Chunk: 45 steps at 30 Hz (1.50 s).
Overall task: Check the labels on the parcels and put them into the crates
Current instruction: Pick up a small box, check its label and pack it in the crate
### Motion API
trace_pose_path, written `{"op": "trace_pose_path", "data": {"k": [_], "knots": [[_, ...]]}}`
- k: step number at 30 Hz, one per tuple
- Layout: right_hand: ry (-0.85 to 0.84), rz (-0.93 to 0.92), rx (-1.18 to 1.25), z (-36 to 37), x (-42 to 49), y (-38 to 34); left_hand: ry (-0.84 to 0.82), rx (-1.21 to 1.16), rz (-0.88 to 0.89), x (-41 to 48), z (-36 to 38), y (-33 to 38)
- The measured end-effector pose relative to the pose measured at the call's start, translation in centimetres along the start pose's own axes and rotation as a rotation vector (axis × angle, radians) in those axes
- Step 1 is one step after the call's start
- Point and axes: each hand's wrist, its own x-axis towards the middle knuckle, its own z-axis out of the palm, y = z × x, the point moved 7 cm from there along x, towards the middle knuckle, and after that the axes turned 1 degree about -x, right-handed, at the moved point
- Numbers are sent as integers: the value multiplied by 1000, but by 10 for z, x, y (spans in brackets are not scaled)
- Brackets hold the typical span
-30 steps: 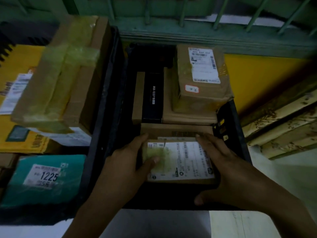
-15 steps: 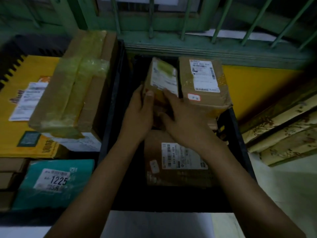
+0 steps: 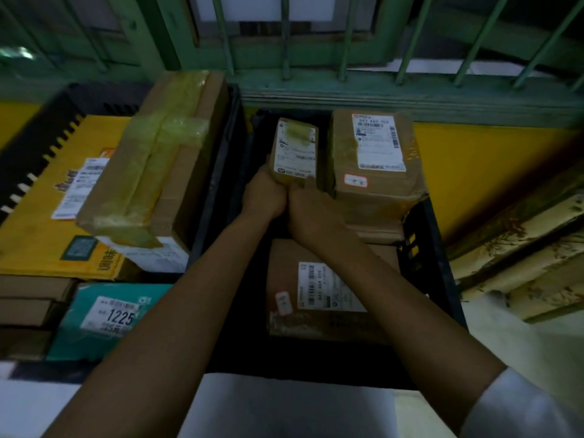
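Brown cardboard fills the head view, the only view here. Both arms reach forward into the black crate point(image 3: 442, 279) at the centre of the frame. The left hand point(image 3: 264, 194) and the right hand point(image 3: 311, 213) meet at the near end of a small parcel point(image 3: 295, 150), which sits at about twelve o'clock from the hands, toward the far wall of the crate. The left hand is closed around the parcel's near left corner; the right hand presses against its near right edge, fingers curled at the underside, so both grip the same box. Its white label point(image 3: 297, 153) faces up, partly under a patch of yellowish tape.

At two o'clock from the hands, just beside the small parcel, a larger taped parcel point(image 3: 373, 188) rests on top of other boxes, its own label up. At six o'clock, under the forearms, a flat parcel point(image 3: 316, 298) lies in the crate with a barcode label showing.

At nine o'clock a long taped box point(image 3: 151, 172) lies across the neighbouring crate point(image 3: 47, 121), over a yellow mailer point(image 3: 38, 235); a teal package point(image 3: 104, 317) marked 1225 sits at seven o'clock.

The small parcel looks light and stiff: a rigid carton, held easily at one end alone. The tape is probably slick, so bare cardboard at the corners and long edges is likely the better hold. Whether the parcel touches what lies beneath it cannot be told.
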Motion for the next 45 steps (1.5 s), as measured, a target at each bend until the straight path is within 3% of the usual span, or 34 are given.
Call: {"op": "trace_pose_path", "data": {"k": [5, 9, 12, 17, 23, 27, 31, 38, 41, 45], "knots": [[-37, -77, 48, 7, -10, -1, -4, -86, -2, -3, 3, -7], [45, -114, 333, -11, -31, 10, -5, -275, -47, -2, -1, -7], [199, -69, 522, -38, -51, 32, 76, -165, -53, 2, -8, -9], [232, 65, 773, -53, -63, 63, 130, -53, -109, 8, -7, -13], [184, 87, 801, -40, -65, 71, 74, 3, -121, 12, -8, -11], [139, 17, 620, -33, -62, 59, 84, 242, 11, 3, -7, 2], [136, 35, 651, -34, -58, 53, 111, 345, 194, -15, -11, 17], [211, 99, 774, -36, -83, 31, 40, -187, 192, -58, -20, 19], [328, 205, 826, -42, -112, 31, -75, -393, 167, -88, -24, 9], [449, 415, 927, -37, -168, 22, -283, -475, 144, -121, -25, 4]]}}
